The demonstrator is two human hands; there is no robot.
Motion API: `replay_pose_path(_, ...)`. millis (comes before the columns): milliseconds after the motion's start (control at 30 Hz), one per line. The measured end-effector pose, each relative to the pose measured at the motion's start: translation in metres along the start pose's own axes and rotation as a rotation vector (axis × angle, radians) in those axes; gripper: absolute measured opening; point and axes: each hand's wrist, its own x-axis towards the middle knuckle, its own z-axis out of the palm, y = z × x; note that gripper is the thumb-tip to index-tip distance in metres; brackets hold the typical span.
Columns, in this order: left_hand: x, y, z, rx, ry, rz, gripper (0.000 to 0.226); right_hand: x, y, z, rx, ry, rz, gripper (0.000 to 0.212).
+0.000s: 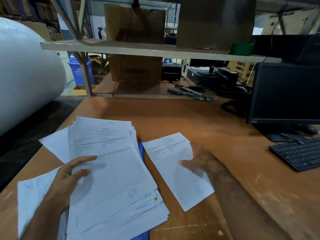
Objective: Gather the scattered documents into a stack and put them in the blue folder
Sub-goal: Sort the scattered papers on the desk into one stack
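Head view: the left hand lies on a fanned stack of documents, thumb and forefinger stretched flat across the top sheet, the other fingers hidden under its edge, so it seems to pinch the pile. The right hand, blurred, holds a single sheet at its right edge, thumb on top and fingers behind the paper. The blue folder lies on the counter beneath the stack; only a strip shows between stack and single sheet, and a corner at the bottom. More loose sheets lie under and left of the left hand.
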Motion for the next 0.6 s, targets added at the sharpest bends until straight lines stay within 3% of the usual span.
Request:
replay_pose_path(167, 0.002, -0.003, -0.001, 0.021, 0.003, 0.005, 0.036, 0.017, 0.008, -0.005, 0.061, -0.009, 0.059, 0.101)
replay_pose_path(300, 0.002, -0.005, -0.002, 0.037, 0.003, -0.012, 0.036, 0.01, 0.009, -0.021, 0.373, -0.087, -0.103, 0.043)
replay_pose_path(367, 0.0, -0.004, -0.002, 0.047, 0.003, -0.017, 0.036, -0.001, 0.002, -0.032, 0.453, -0.095, -0.201, 0.03)
replay_pose_path(467, -0.002, 0.001, 0.001, 0.051, 0.014, -0.017, 0.037, -0.014, -0.015, -0.052, 0.571, -0.068, -0.31, 0.026)
replay_pose_path(600, -0.003, 0.014, 0.008, 0.029, 0.023, -0.032, 0.042, -0.026, -0.03, -0.067, 1.247, -0.15, -0.391, 0.034)
